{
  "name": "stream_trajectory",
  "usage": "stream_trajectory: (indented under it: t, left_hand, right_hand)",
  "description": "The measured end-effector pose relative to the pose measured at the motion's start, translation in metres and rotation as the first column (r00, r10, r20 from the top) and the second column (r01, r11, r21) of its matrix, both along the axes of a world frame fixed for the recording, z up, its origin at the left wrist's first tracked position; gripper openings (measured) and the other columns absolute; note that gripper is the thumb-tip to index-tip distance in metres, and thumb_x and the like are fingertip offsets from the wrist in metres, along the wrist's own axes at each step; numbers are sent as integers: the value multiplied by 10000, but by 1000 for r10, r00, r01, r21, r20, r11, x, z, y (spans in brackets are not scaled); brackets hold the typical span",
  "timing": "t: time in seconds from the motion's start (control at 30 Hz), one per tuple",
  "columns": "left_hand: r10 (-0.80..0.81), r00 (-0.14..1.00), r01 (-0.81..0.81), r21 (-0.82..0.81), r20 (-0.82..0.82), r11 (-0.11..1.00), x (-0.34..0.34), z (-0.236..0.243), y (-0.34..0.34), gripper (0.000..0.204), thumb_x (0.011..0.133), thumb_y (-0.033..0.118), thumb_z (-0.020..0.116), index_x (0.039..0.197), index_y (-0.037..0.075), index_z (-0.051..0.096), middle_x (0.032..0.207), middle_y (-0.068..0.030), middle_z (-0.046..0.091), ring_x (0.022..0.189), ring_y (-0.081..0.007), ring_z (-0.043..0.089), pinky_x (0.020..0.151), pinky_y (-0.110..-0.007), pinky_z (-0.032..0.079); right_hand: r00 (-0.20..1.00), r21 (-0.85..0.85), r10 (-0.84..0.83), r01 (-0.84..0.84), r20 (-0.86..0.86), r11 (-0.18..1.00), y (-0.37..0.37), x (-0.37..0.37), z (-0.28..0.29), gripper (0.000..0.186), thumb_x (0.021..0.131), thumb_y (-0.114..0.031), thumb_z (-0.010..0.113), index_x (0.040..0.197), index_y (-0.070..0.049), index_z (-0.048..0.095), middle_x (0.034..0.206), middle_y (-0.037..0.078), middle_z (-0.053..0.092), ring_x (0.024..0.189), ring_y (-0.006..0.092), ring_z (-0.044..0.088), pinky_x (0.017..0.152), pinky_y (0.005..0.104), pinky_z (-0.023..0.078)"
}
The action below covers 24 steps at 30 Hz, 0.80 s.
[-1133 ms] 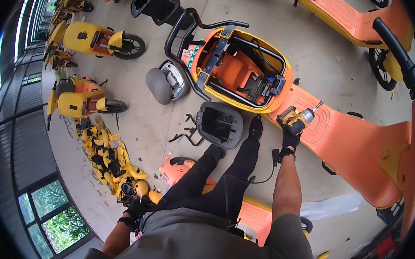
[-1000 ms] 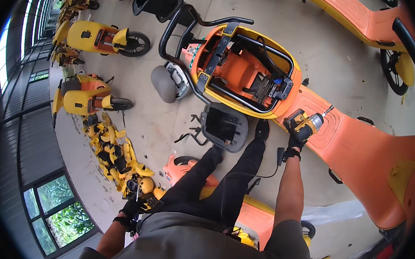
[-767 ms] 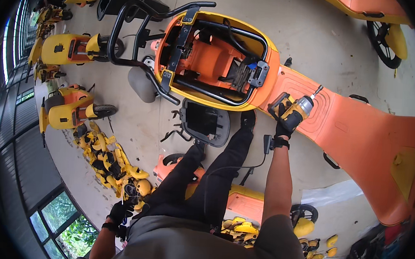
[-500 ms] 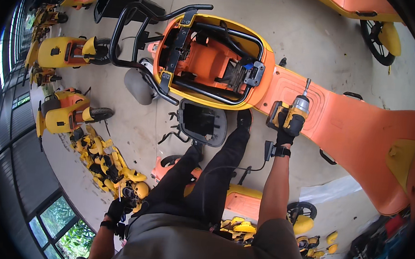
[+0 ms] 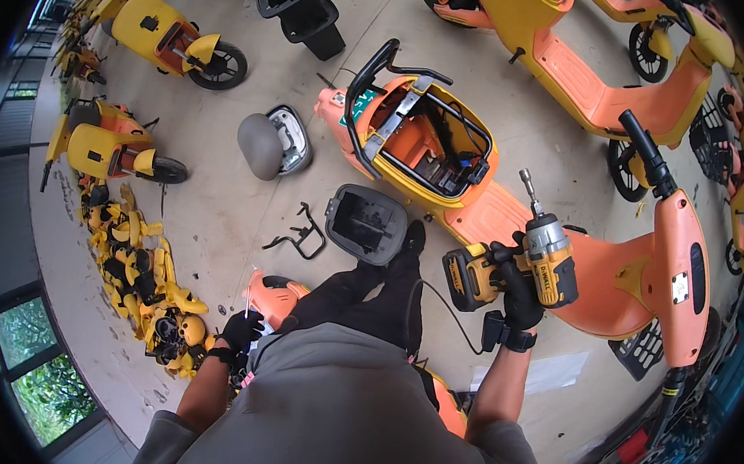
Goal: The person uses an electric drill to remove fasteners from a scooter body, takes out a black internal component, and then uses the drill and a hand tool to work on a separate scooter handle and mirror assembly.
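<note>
My right hand [image 5: 518,298], in a black glove, grips a yellow and black cordless impact driver [image 5: 552,266]. A long silver socket [image 5: 527,184] on its nose points up and away, over the footboard [image 5: 487,216] of an orange and yellow scooter. Ahead, the scooter's body [image 5: 418,187] has no seat on it, so its inside shows with a black tube frame. A black rack bar [image 5: 367,81] stands at its rear. Low on the left, my gloved left hand [image 5: 242,332] is closed on a thin white stick [image 5: 247,299], held by my hip.
A black storage bin [image 5: 388,242] lies by my feet, near a black bracket [image 5: 312,243]. Beyond them is a grey seat [image 5: 260,148]. A heap of yellow parts [image 5: 120,257] lines the left wall. Other scooters [image 5: 157,32] and dark bins [image 5: 317,34] stand farther off.
My view has shifted, so the scooter's handlebar now shows on the right. The driver appears larger and nearer, with my right forearm more bent. My left hand still holds the stick.
</note>
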<state>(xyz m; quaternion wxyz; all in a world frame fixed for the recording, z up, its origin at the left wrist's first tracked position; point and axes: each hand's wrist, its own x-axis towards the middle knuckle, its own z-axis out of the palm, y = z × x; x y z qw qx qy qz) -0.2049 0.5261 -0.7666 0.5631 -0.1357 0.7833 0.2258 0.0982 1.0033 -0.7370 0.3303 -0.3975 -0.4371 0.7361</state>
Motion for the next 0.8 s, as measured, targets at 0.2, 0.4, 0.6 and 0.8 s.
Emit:
stream_trajectory:
  t: [0.2, 0.4, 0.6, 0.8]
  left_hand:
    - [-46, 996, 67, 331, -72, 941, 15, -73, -52, 246, 783, 185, 552, 958, 15, 521, 762, -121, 599, 589, -201, 595, 540, -327, 487]
    - [50, 978, 19, 328, -202, 944, 49, -109, -65, 124, 720, 162, 602, 777, 62, 556, 616, -78, 552, 539, -194, 565, 465, -308, 436]
    - [160, 959, -103, 243, -232, 965, 107, -115, -53, 200, 797, 278, 521, 714, 97, 532, 579, -37, 503, 500, -171, 510, 403, -296, 377]
    - [-283, 716, 399, 42, -638, 916, 164, -113, -25, 203, 702, 171, 599, 818, 6, 606, 687, -127, 615, 599, -234, 596, 508, -346, 464]
  right_hand:
    - [969, 108, 209, -223, 130, 969, 15, -54, 35, 319, 761, -56, 628, 1055, -51, 505, 860, 30, 578, 822, 141, 567, 737, 270, 461]
    - [819, 182, 497, -556, 287, 811, 40, -94, 45, 250, 738, 13, 579, 978, -51, 554, 849, 28, 573, 758, 116, 543, 646, 231, 451]
    - [473, -18, 669, -809, 573, 588, 70, -154, 9, 376, 692, 17, 622, 1049, -60, 530, 871, 28, 576, 750, 119, 556, 610, 255, 472]
    - [315, -157, 810, -884, 496, 440, 90, -202, -21, 551, 636, 65, 594, 1149, -73, 447, 1053, 52, 524, 958, 184, 512, 814, 297, 437]
